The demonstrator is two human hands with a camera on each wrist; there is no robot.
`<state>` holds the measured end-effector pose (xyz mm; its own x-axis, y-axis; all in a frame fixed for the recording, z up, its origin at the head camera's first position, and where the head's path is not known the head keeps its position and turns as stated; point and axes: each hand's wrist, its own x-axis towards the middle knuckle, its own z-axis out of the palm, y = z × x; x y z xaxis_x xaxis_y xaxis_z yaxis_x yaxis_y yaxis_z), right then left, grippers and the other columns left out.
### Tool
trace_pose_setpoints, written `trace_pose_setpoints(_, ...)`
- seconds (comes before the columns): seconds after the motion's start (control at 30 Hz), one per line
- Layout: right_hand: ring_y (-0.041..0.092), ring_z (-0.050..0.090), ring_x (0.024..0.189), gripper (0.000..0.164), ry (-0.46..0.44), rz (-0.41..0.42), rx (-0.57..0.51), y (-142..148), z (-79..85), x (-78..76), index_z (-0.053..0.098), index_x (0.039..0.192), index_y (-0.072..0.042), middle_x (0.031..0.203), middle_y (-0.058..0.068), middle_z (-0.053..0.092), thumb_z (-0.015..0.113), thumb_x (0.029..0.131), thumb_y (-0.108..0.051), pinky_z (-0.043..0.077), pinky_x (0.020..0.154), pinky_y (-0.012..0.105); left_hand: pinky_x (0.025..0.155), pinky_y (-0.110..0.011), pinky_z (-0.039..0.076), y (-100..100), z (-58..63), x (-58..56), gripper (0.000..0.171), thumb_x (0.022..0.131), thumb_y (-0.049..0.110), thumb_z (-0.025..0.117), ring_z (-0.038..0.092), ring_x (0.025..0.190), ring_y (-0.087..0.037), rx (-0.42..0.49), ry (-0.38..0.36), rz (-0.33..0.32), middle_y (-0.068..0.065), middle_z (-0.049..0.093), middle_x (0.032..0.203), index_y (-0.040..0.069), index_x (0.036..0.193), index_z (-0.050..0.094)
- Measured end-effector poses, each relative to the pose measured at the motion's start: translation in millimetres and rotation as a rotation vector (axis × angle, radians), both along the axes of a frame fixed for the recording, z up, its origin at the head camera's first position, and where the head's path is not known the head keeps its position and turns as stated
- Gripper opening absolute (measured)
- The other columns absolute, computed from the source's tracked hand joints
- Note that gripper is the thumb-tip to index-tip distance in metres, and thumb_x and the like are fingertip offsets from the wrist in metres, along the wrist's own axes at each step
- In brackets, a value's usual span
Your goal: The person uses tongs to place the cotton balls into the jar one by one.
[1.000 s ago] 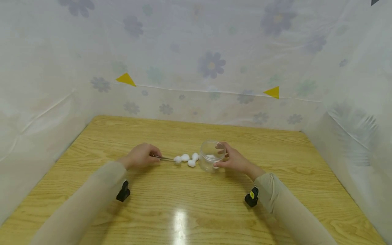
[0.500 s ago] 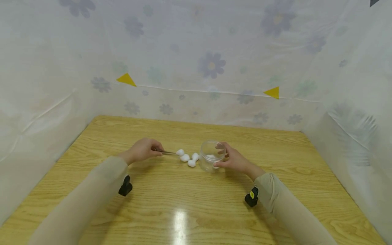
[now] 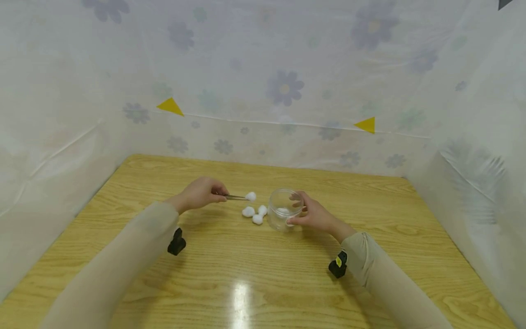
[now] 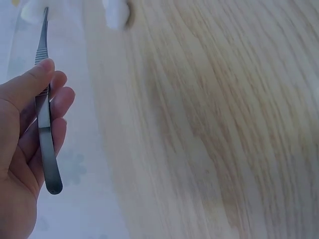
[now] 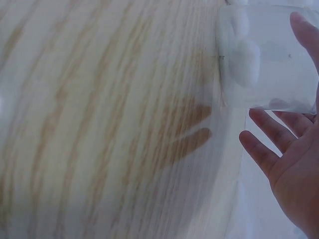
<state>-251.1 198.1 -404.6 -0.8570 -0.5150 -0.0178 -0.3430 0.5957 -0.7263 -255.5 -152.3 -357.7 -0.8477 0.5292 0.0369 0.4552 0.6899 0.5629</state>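
My left hand [image 3: 201, 192] pinches metal tweezers [image 3: 235, 197] between thumb and fingers. At the tips of the tweezers is a white cotton ball [image 3: 251, 196], held above the table. Seen from the left wrist, the tweezers [image 4: 46, 134] lie along the fingers, thumb on the ridged grip. Three more cotton balls [image 3: 257, 219] lie close together between the hands. Just right of them stands a clear open jar [image 3: 276, 223], upright. My right hand [image 3: 316, 214] holds the jar from its right side, thumb in front and fingers behind. White shapes show through the jar wall [image 5: 269, 59] in the right wrist view.
The wood-grain table [image 3: 263, 283] reaches back to a flower-patterned curtain [image 3: 242, 68], which also hangs at both sides. Two yellow triangles [image 3: 170, 106] are on the back curtain. A small black device [image 3: 176, 242] sits at each wrist.
The left hand has moved away from me and to the right, lifting one cotton ball in the tweezers from the left end of the group. Right hand and jar stay in place.
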Motion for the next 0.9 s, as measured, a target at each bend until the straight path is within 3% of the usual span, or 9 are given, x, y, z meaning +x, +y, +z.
trace_pose_setpoints(0.3,0.036,0.046,0.124,0.081,-0.006,0.003,-0.006,-0.1,-0.8,-1.0,0.027,0.143,-0.003,0.143,0.017,0.04,0.073,0.082,-0.031,0.044,0.097,0.05,0.076,-0.035,0.054,5.0,5.8,-1.3,0.014,0.088,0.015,0.065,0.066,0.085,-0.019,0.019,0.018,-0.018,-0.006,0.07,0.095,0.009,0.099,0.07)
trace_pose_setpoints(0.9,0.036,0.047,0.124,0.081,0.0,0.0,0.008,-1.6,3.1,2.0,0.027,0.142,-0.003,0.142,0.017,0.04,0.073,0.082,-0.031,0.045,0.097,0.049,0.075,-0.034,0.053,19.7,15.2,-5.6,0.013,0.088,0.019,0.065,0.065,0.085,-0.017,-0.006,0.03,-0.012,-0.003,0.07,0.094,0.012,0.098,0.071)
